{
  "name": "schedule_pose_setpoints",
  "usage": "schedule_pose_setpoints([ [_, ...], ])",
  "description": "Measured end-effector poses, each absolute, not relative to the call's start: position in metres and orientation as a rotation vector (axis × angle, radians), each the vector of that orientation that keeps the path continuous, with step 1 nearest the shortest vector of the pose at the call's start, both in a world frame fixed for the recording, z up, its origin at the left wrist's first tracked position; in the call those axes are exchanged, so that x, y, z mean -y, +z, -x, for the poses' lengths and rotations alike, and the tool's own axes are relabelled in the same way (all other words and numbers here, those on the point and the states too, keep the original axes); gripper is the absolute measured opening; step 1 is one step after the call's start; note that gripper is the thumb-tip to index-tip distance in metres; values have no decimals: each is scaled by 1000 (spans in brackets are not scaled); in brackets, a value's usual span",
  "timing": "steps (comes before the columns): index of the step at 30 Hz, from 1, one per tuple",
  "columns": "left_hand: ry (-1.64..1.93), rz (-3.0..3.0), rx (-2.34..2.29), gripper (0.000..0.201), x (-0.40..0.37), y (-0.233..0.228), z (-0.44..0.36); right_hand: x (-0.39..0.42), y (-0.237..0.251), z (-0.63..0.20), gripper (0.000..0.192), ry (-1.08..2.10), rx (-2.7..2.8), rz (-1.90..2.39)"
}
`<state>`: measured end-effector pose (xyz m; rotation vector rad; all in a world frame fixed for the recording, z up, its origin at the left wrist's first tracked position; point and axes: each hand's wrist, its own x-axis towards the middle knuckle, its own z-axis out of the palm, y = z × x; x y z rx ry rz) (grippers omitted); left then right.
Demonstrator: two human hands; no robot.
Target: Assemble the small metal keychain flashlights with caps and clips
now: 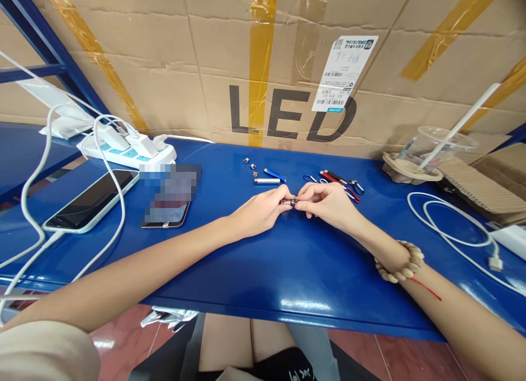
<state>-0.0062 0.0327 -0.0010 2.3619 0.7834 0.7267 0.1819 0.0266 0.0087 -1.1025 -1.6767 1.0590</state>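
Two bare hands are meeting over a glossy blue metal table (263, 271) at mid-frame.

The left hand (263, 208) and right hand (326, 201) are pinching a small red cylindrical piece (287, 202) between their fingertips; loose silver, blue and red parts are lying just above them.

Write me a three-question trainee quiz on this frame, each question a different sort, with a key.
1. True or false: both hands pinch the small red piece between them.
2. Which wrist wears the bead bracelet: A left, B right?
3. Fill in: the white power strip sits on the blue ____.

Key: 1 true: the left hand and right hand meet at it. 2 B. 3 table.
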Motion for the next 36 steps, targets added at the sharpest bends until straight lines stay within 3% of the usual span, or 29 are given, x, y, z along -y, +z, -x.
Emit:
schedule_pose_setpoints([
  [25,797,-2516,-836,17,-32,-2,5,-24,10,-183,27,1163,1635,1380],
  [32,746,-2475,-1062,17,-32,-1,2,-25,9,-181,35,907,1758,1364],
  [36,683,-2466,-1130,19,-31,3,1,-26,7,-184,33,570,1874,1335],
])
